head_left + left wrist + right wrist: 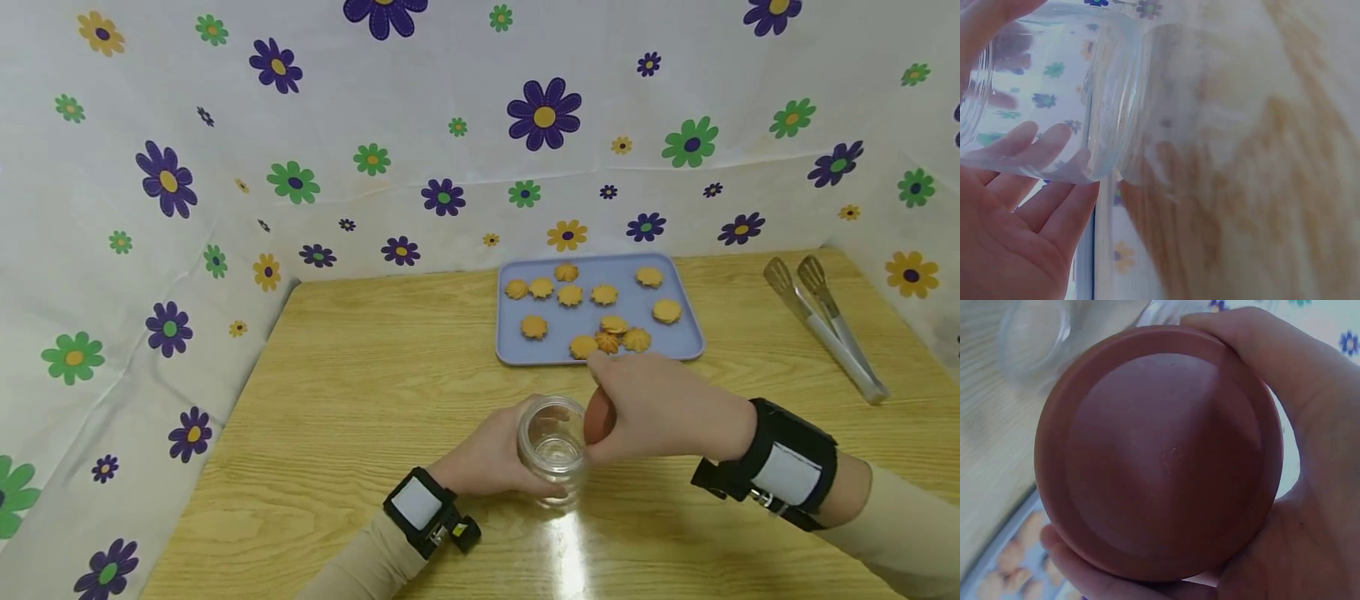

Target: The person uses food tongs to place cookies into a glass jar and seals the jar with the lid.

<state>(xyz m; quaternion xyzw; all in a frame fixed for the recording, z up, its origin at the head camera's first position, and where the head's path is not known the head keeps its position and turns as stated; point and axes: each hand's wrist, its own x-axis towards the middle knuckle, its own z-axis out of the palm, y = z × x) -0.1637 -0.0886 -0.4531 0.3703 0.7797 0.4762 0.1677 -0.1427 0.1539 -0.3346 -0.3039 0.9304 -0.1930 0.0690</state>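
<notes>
A clear glass jar [556, 450] stands on the table in front of the tray, its round mouth uncovered. My left hand [491, 454] grips it from the left, fingers and thumb around its wall; the left wrist view shows those fingers [1063, 209] through the glass. My right hand [652, 408] holds a round reddish-brown lid [1166, 456] by its rim, tilted on edge just right of the jar's mouth. In the head view most of the lid is hidden behind that hand. Whether the lid touches the jar, I cannot tell.
Behind the jar lies a lavender tray [517, 357] with several golden cookies [570, 296] scattered on it. Metal tongs [828, 329] rest at the table's right side. A flower-print cloth [420, 92] hangs along the back and sides of the wooden table [360, 358].
</notes>
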